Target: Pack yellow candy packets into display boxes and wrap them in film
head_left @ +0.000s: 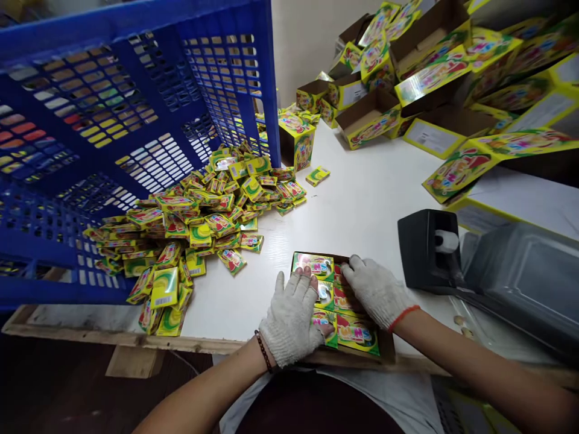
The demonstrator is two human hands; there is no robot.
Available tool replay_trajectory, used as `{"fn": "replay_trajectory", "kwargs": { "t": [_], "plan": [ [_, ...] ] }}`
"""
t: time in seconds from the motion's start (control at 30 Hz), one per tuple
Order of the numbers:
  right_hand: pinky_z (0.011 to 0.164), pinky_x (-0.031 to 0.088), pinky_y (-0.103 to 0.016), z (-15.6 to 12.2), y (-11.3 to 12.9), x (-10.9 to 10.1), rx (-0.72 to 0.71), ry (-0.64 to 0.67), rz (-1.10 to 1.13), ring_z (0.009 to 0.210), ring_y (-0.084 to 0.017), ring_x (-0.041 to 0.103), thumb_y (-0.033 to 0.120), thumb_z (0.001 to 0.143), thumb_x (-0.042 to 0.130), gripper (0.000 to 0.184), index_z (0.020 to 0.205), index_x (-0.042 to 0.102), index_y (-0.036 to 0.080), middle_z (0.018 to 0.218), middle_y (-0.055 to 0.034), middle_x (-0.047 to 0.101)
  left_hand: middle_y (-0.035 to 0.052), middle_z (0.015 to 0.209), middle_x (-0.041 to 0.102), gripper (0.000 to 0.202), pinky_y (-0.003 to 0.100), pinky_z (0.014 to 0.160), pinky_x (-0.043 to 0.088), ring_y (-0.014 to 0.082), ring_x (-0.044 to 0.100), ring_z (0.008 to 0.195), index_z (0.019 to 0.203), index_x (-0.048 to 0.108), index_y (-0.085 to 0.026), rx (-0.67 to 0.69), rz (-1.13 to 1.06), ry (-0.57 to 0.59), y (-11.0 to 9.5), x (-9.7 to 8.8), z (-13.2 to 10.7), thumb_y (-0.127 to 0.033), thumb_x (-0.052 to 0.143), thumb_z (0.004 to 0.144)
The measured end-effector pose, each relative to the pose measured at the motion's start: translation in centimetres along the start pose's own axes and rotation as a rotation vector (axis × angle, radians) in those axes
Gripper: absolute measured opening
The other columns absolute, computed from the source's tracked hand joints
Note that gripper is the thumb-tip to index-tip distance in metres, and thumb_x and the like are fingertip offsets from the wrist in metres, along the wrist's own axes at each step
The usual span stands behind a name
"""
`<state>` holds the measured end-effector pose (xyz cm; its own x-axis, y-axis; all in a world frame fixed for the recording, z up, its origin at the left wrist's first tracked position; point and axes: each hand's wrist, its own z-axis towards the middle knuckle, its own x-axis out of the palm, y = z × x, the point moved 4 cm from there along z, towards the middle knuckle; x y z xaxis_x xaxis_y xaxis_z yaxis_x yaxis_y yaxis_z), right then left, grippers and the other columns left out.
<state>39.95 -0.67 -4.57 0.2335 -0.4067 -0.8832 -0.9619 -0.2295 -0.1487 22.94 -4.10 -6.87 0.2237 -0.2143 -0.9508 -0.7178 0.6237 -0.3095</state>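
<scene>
A shallow cardboard box [388,340] lies at the table's front edge, filled with small yellow, green and red candy packs [357,333] in rows. My left hand [292,316], in a white knitted glove, rests flat over the left column of packs, fingers stretched forward. Two of its fingertips and the thumb tip poke out bare. From the right side, my right hand [377,291] reaches over the box in a glove with an orange cuff. Its fingers lie slightly bent on the right column and hide part of the packs; I see nothing gripped in it.
A blue plastic crate [149,90] lies tipped at the left, loose packs [217,211] spilling from it across the white table [353,199]. A black tape dispenser [425,250] stands right of my hands. Open printed boxes [368,117] are heaped at the back right.
</scene>
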Motion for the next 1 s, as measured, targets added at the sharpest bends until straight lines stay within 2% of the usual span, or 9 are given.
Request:
{"fn": "replay_trajectory", "kwargs": {
  "t": [0.13,0.2,0.33,0.37,0.43,0.53,0.67,0.8,1.0],
  "plan": [
    [0.079,0.054,-0.038,0.2,0.3,0.8,0.013,-0.008,0.017,0.106,-0.031,0.062,0.005,0.091,0.045,0.042,0.130,0.058,0.013,0.126,-0.0220,0.060,0.0234,0.160,0.031,0.081,0.068,0.119,0.017,0.0401,0.025,0.150,0.150,0.037,-0.009,0.018,-0.055,-0.038,0.1,0.6,-0.3,-0.055,0.059,0.086],
    [0.080,0.055,-0.039,0.2,0.4,0.9,-0.005,0.008,0.025,0.108,-0.032,0.061,0.004,0.092,0.043,0.041,0.129,0.059,0.013,0.128,-0.0226,0.059,0.0218,0.159,0.035,0.068,0.063,0.119,0.025,0.0373,0.029,0.149,0.147,0.042,-0.012,0.066,-0.125,-0.108,1.1,0.4,-0.3,-0.048,0.055,0.090],
    [0.082,0.055,-0.040,0.0,0.7,0.6,0.021,0.068,0.074,0.112,-0.033,0.059,0.003,0.093,0.038,0.040,0.125,0.061,0.012,0.130,-0.0236,0.055,0.0193,0.155,0.041,0.050,0.049,0.114,0.039,0.0277,0.038,0.145,0.144,0.045,-0.014,-0.025,-0.107,-0.355,7.3,-2.2,1.5,-0.018,0.040,0.094],
    [0.082,0.055,-0.041,0.0,0.7,0.6,0.040,0.079,0.093,0.112,-0.033,0.058,0.002,0.093,0.037,0.041,0.124,0.061,0.012,0.131,-0.0238,0.054,0.0185,0.151,0.046,0.051,0.049,0.114,0.038,0.0282,0.041,0.142,0.142,0.047,-0.016,-0.080,-0.008,-0.309,9.3,-2.8,2.4,-0.013,0.040,0.091],
    [0.083,0.054,-0.041,0.2,0.8,0.6,0.061,0.104,0.127,0.115,-0.034,0.057,0.001,0.092,0.038,0.041,0.123,0.061,0.013,0.133,-0.0235,0.051,0.0180,0.145,0.051,0.051,0.048,0.112,0.038,0.0289,0.046,0.134,0.139,0.050,-0.016,-0.176,0.252,-0.077,13.2,-3.6,4.4,-0.009,0.041,0.089],
    [0.086,0.051,-0.041,0.4,0.5,1.0,0.036,0.134,0.151,0.118,-0.034,0.056,0.002,0.089,0.047,0.040,0.125,0.060,0.013,0.133,-0.0217,0.051,0.0209,0.129,0.061,0.046,0.048,0.107,0.036,0.0310,0.052,0.122,0.132,0.056,-0.012,-0.209,0.347,0.021,16.7,-5.1,6.5,-0.007,0.040,0.089],
    [0.087,0.047,-0.034,-0.1,-0.3,1.3,-0.013,0.147,0.266,0.112,-0.027,0.060,0.004,0.085,0.051,0.037,0.120,0.062,0.013,0.130,-0.0175,0.053,0.0190,0.116,0.065,0.037,0.049,0.107,0.030,0.0301,0.054,0.113,0.117,0.064,-0.012,-0.209,0.408,0.066,17.5,-5.5,7.7,-0.008,0.039,0.090],
    [0.086,0.043,-0.030,-1.0,-1.5,-0.1,-0.005,-0.004,0.426,0.102,-0.021,0.061,0.006,0.083,0.044,0.032,0.109,0.062,0.015,0.120,-0.0116,0.057,0.0177,0.117,0.064,0.032,0.052,0.105,0.027,0.0312,0.055,0.112,0.110,0.066,-0.015,-0.192,0.431,0.103,17.1,-4.9,7.4,-0.009,0.045,0.087],
    [0.084,0.045,-0.029,-1.5,-2.2,-1.9,-0.053,-0.130,0.586,0.093,-0.020,0.062,0.011,0.084,0.045,0.029,0.104,0.065,0.018,0.107,-0.0082,0.064,0.0117,0.104,0.068,0.031,0.042,0.095,0.036,0.0275,0.061,0.099,0.109,0.064,-0.018,-0.149,0.392,0.126,15.8,-5.2,5.6,-0.012,0.057,0.079]
  ]
}}
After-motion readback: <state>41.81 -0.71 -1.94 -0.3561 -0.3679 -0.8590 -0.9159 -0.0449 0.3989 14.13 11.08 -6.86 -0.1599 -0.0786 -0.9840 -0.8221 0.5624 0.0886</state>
